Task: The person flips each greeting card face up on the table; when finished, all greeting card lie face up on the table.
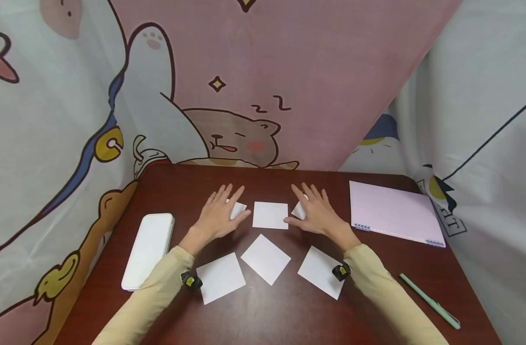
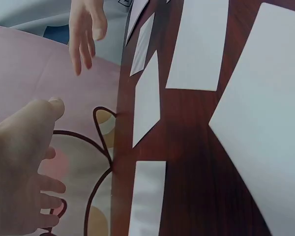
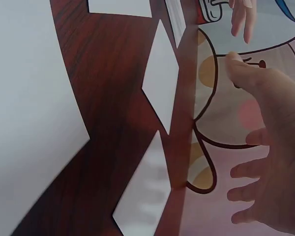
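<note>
Six white paper cards lie in two rows on a dark red-brown table (image 1: pixel 289 306). My left hand (image 1: pixel 222 213) is spread palm down over the far-left card (image 1: pixel 238 209), fingers straight. My right hand (image 1: pixel 313 212) is spread the same way over the far-right card (image 1: pixel 297 210). The far-middle card (image 1: pixel 269 215) lies uncovered between them. In the near row lie a left card (image 1: pixel 221 278), a middle card (image 1: pixel 266 258) and a right card (image 1: pixel 319 270). In the left wrist view the left hand (image 2: pixel 24 167) shows spread fingers beside a card (image 2: pixel 147 196). The right wrist view shows the right hand (image 3: pixel 270 147) beside a card (image 3: pixel 145 196). Neither hand holds anything.
A white oblong case (image 1: pixel 148 249) lies at the table's left side. At the far right lies a pink spiral notebook (image 1: pixel 392 211), with a green pen (image 1: pixel 428 301) nearer to me by the right edge. Cartoon-print cloth (image 1: pixel 263 86) hangs behind and around the table.
</note>
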Demonstrator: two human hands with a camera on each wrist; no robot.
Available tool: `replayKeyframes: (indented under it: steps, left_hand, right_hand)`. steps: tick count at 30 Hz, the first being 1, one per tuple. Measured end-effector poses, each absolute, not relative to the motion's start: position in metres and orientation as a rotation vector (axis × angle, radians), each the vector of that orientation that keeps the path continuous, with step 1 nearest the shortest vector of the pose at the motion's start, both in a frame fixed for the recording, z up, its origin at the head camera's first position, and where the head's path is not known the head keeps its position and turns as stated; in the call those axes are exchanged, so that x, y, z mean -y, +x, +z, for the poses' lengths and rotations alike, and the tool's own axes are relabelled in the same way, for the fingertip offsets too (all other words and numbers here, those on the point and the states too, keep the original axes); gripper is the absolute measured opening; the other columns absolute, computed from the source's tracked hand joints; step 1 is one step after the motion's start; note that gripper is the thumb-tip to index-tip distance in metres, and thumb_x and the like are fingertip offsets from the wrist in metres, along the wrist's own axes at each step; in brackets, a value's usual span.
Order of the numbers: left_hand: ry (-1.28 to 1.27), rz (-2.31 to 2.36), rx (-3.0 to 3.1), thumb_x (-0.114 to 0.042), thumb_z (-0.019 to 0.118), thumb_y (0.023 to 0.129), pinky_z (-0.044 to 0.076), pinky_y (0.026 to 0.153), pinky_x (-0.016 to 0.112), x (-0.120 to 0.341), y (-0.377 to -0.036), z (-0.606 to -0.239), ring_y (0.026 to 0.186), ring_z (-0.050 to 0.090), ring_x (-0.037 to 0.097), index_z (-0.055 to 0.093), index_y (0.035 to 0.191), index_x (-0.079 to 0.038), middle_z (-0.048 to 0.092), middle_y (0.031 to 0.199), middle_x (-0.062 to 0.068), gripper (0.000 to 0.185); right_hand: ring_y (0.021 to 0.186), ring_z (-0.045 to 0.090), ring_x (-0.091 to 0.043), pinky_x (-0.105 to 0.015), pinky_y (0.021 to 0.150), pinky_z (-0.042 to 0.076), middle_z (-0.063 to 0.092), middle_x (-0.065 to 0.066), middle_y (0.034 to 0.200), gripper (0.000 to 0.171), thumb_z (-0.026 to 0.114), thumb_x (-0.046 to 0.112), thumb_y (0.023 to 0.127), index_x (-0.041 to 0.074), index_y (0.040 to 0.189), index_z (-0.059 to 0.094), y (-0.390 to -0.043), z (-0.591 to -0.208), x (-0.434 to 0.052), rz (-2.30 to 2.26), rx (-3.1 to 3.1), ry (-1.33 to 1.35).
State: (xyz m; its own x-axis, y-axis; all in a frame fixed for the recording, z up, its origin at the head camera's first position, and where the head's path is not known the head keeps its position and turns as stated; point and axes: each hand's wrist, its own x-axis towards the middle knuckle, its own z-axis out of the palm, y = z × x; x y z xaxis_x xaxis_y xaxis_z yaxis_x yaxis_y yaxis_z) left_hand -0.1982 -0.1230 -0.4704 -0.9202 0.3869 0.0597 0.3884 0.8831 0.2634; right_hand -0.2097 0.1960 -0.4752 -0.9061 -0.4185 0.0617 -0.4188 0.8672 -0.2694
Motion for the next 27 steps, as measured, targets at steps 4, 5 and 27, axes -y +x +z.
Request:
replayKeyframes:
  steps: [4, 5, 27]
  left_hand:
    - [-0.658, -0.482, 3.044, -0.062, 0.045, 0.099, 0.024, 0.123, 0.058, 0.115, -0.202, -0.476, 0.153, 0.026, 0.041, 0.025, 0.162, -0.018, 0.031, 0.163, 0.022, 0.079]
    - [-0.669, -0.498, 3.045, -0.061, 0.047, 0.099, 0.024, 0.123, 0.059, 0.113, -0.203, -0.478, 0.152, 0.027, 0.041, 0.026, 0.162, -0.016, 0.032, 0.163, 0.023, 0.079]
    - [-0.861, -0.494, 3.193, -0.041, 0.072, 0.092, 0.032, 0.121, 0.051, 0.073, -0.227, -0.51, 0.149, 0.035, 0.04, 0.036, 0.154, 0.001, 0.037, 0.16, 0.023, 0.083]
  right_hand:
    - [0.148, 0.026, -0.052, -0.073, 0.117, 0.02, 0.03, -0.026, 0.162, 0.107, 0.073, 0.066, 0.08, 0.014, 0.161, 0.027, -0.217, -0.485, -0.189, 0.451, 3.069, 0.718]
    - [0.148, 0.027, -0.052, -0.073, 0.117, 0.022, 0.03, -0.026, 0.162, 0.107, 0.074, 0.065, 0.08, 0.013, 0.161, 0.028, -0.219, -0.487, -0.187, 0.445, 3.078, 0.731]
    - [0.13, 0.05, -0.041, -0.055, 0.114, 0.04, 0.05, -0.022, 0.145, 0.101, 0.092, 0.038, 0.071, 0.0, 0.15, 0.043, -0.24, -0.505, -0.155, 0.449, 3.227, 0.833]
